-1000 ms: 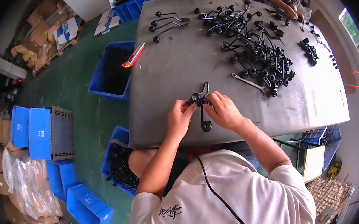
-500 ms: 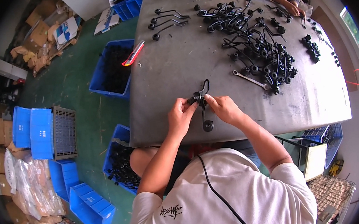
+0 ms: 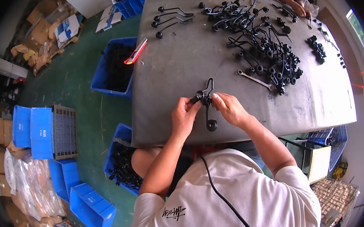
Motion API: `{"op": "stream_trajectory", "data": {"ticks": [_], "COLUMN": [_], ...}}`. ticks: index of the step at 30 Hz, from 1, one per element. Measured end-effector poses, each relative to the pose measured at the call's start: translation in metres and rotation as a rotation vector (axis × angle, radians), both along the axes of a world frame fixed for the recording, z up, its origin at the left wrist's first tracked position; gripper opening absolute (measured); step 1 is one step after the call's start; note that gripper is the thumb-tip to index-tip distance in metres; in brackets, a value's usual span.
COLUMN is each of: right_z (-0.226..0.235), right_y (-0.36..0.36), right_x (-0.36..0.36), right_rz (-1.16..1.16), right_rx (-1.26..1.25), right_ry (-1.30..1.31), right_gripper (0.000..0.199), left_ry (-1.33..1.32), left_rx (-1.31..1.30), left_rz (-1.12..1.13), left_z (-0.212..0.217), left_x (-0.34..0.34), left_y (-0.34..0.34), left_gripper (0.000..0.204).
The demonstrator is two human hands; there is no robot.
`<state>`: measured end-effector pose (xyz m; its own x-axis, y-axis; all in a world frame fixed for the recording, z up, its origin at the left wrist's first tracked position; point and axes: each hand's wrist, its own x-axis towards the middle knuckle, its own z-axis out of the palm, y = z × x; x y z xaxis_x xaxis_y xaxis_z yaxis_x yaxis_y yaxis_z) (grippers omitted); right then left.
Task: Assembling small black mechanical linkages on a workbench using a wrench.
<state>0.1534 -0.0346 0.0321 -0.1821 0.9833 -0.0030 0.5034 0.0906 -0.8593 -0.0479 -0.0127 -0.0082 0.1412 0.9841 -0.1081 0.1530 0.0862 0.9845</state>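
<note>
You are holding one black bent-rod part between both hands at the near edge of the grey table. Your left hand is pinching the knob end from the left, fingers closed on it; your right hand is closing on the same joint from the right. The rod is rising beyond the grip, and a second leg with a round black cap is hanging just below it, toward you.

Judging progress: a large heap of like black parts is lying well beyond your right hand, and three separate rods are lying far beyond your left. Which of these are finished cannot be told. A wrench is lying between the grip and the heap, untouched. A blue bin of black pieces is standing off the table, to the left of the grip.

Hidden or unclear: your fingertips are covering the joint, so what is being fitted there is not visible. Another person's hand is working at the far corner; the items there are too small to identify.
</note>
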Motion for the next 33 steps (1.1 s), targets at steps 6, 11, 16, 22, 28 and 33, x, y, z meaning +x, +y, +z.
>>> {"op": "stream_trajectory", "data": {"ticks": [6, 11, 16, 22, 28, 33], "right_z": [-0.003, 0.0, -0.017, -0.011, -0.044, -0.042], "right_y": [-0.002, 0.001, 0.002, 0.004, 0.002, 0.013], "right_x": [-0.004, -0.005, -0.009, 0.0, 0.089, 0.118], "right_rz": [-0.132, -0.004, -0.082, -0.109, -0.498, -0.409], "right_rx": [0.131, 0.13, 0.29, -0.548, 0.421, 0.253], "right_ry": [0.015, -0.247, -0.175, 0.433, -0.843, -1.116], "right_gripper": [0.044, 0.033, 0.032, 0.044, 0.01, 0.021], "left_ry": [0.031, 0.022, -0.003, 0.208, 0.208, 0.287], "left_rx": [0.012, 0.043, 0.083, 0.377, 0.369, 0.357], "left_rz": [0.01, -0.001, 0.004, 0.159, 0.168, 0.158], "left_z": [-0.002, -0.006, -0.01, -0.003, -0.013, -0.012], "left_x": [0.002, 0.0, 0.006, 0.011, 0.012, 0.006], "left_y": [0.002, 0.003, 0.002, -0.016, -0.006, 0.001], "left_gripper": [0.026, 0.024, 0.021, 0.026, 0.032, 0.039]}}
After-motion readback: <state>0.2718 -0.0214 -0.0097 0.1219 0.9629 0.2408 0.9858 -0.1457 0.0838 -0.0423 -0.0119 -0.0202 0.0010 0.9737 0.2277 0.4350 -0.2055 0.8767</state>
